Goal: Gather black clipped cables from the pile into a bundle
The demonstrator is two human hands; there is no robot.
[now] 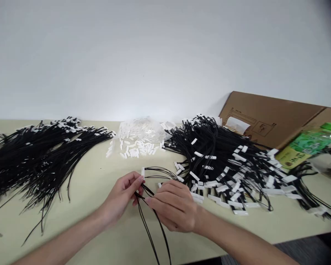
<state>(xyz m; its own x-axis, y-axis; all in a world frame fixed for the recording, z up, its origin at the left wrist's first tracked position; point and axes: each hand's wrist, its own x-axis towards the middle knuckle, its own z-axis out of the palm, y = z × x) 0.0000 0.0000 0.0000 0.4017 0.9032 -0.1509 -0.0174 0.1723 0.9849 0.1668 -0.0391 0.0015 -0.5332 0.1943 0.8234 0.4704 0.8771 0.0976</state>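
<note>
In front of me, over the table, both hands work on a bundle of thin black wires (154,217) that loops round and hangs toward the table's front. My left hand (124,193) is closed, thumb and fingers pinching wires just below a small white connector housing (143,172). Several wires run from that housing in an arc to the right, behind my right hand (175,205). That hand has its fingers curled in, with thumb and fingertips on the black wires close to the left fingertips. The wire ends between the fingers are too small to make out.
Black wires lie in a heap (55,154) at left. A clear plastic bag (143,129) with loose white housings (139,148) is at the back middle. Wires with white housings (220,158) pile up at right, before a cardboard box (267,117) and a green-and-yellow package (306,145).
</note>
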